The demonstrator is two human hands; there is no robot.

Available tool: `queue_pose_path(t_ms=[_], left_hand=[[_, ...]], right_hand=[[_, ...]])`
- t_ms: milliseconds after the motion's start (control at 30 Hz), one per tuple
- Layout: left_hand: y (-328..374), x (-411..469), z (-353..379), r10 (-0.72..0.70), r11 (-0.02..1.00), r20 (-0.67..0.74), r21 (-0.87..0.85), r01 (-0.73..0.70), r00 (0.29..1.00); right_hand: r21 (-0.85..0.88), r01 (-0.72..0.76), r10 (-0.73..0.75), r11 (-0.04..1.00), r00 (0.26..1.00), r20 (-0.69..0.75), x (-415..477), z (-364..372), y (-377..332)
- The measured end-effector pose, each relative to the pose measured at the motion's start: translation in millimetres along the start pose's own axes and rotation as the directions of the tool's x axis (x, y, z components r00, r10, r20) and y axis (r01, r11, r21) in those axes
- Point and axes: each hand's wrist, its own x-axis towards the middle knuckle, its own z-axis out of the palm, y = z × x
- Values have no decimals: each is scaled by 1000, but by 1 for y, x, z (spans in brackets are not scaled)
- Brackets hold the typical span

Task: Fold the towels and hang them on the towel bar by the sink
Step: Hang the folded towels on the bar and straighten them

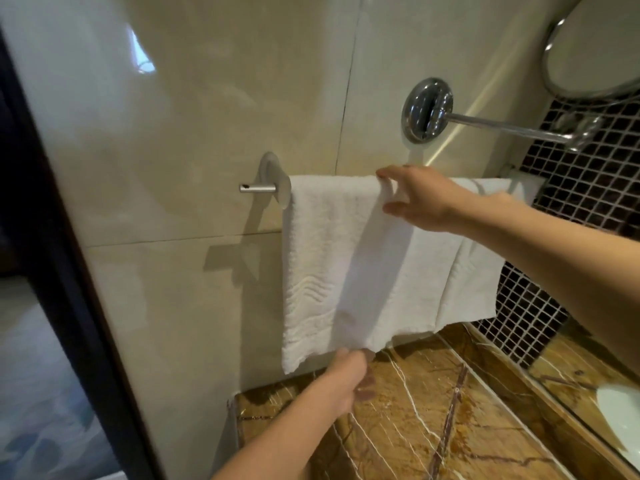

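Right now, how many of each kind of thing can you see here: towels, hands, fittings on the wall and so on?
White towels: 2 as far as the folds show, left towel and right towel
Hands: 2, left hand and right hand
Towel bar: 1
Round mirror: 1
Sink: 1
Total: 7

Mirror arm (502, 128) juts above the towel bar (258, 188).
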Motion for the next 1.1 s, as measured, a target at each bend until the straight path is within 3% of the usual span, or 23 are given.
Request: queue_pose_path(t_ms=[67, 100, 200, 267, 333, 400, 433, 467, 500, 567, 600, 667, 833, 1100], left_hand=[[17, -18, 10, 159, 910, 8, 387, -150, 987], [28, -26, 15, 248, 837, 47, 493, -239, 968], [69, -56, 26, 502, 676, 216, 506, -536, 837], [103, -77, 30, 678, 525, 273, 470, -709, 683], [134, -94, 32, 837, 282, 289, 498, -820, 464], [160, -102, 29, 920, 15, 301, 611, -792, 250], [173, -103, 26, 931, -95, 318, 689, -718, 181], [185, -101, 22, 927, -180, 341, 770, -612, 156], [196, -98, 17, 913, -241, 365, 843, -481, 182], [212, -93, 7, 863, -303, 364, 928, -216, 350], [216, -91, 5, 833, -322, 344, 938, -125, 433], [219, -87, 4, 791, -362, 331, 931, -44, 515], [224, -81, 4, 772, -442, 392, 897, -20, 500], [230, -78, 8, 763, -420, 362, 908, -15, 536]], right_hand=[[-24, -27, 27, 999, 1000, 15, -5, 1, 1], [-28, -35, 36, 999, 999, 25, -8, 1, 2], [-37, -59, 60, 998, 997, 43, -17, -5, 5], [-48, -71, 74, 996, 996, 57, -21, -10, 10], [-65, -83, 87, 994, 993, 73, -24, -15, 16], [-74, -111, 117, 991, 989, 86, -26, -20, 22], [-76, -126, 133, 989, 987, 93, -26, -22, 24], [-76, -136, 144, 988, 985, 100, -27, -23, 26], [-76, -142, 150, 987, 983, 107, -27, -24, 27], [-75, -152, 159, 986, 981, 111, -26, -23, 28], [-74, -155, 162, 985, 981, 109, -25, -21, 29], [-59, -149, 155, 987, 981, 117, -21, -17, 28], [2, -140, 139, 990, 983, 122, -16, -5, 30], [59, -150, 143, 987, 984, 106, -16, 0, 38]])
